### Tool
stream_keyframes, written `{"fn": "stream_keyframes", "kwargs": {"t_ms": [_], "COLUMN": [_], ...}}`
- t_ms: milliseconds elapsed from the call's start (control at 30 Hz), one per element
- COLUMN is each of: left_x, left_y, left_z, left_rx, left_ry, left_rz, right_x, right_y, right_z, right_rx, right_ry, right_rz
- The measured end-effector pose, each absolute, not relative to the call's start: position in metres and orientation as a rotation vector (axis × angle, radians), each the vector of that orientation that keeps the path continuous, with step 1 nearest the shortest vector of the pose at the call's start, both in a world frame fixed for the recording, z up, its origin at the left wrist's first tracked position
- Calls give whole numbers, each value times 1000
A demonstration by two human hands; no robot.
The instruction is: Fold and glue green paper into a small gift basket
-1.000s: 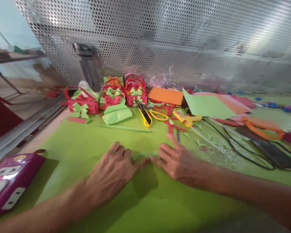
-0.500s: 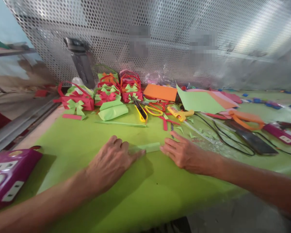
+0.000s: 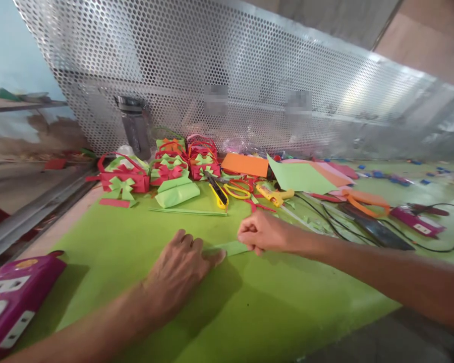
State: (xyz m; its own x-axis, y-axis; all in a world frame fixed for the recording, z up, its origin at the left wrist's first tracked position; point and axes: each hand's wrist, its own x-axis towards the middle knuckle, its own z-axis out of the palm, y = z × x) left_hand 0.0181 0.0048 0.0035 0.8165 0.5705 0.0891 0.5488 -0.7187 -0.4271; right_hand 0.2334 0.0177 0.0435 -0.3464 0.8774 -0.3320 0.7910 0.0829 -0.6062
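Note:
A small green paper strip (image 3: 230, 248) lies on the green table sheet (image 3: 136, 242) between my hands. My left hand (image 3: 179, 267) rests flat on the sheet, fingers stretched out, with its fingertips on the strip's left end. My right hand (image 3: 261, 233) is curled into a loose fist and pinches the strip's right end. Behind them lie a long thin green strip (image 3: 189, 212), a yellow cutter (image 3: 217, 189), yellow scissors (image 3: 236, 190) and a yellow glue gun (image 3: 275, 194).
Red and green paper baskets (image 3: 126, 174) stand in a row at the back left beside a folded green paper (image 3: 176, 191). Orange (image 3: 245, 164) and green sheets (image 3: 300, 176) lie by the perforated metal wall (image 3: 227, 75). A purple power strip (image 3: 11, 297) sits at the left; black cables (image 3: 348, 222) run right.
My right hand has closed from flat, spread fingers into a pinch on the strip's right end. The camera has tilted upward; my left hand has stayed on the strip.

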Motion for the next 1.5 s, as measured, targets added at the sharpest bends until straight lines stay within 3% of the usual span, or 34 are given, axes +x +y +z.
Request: {"fn": "stream_keyframes", "kwargs": {"t_ms": [100,200,767,1500], "left_x": [18,16,13,11], "left_y": [4,1,-4,-8], "left_z": [4,4,-1,-3], "left_rx": [-2525,-2525,-2499,-2554], "left_ry": [-840,-862,-780,-899], "left_rz": [69,39,-181,-97], "right_x": [209,198,184,235], "right_y": [29,35,36,26], "right_z": [38,31,38,34], "right_rx": [-1767,-1839,-2094,-2086], "right_ry": [-2178,-2181,-2417,-2252], "right_rz": [1361,1399,911,1035]}}
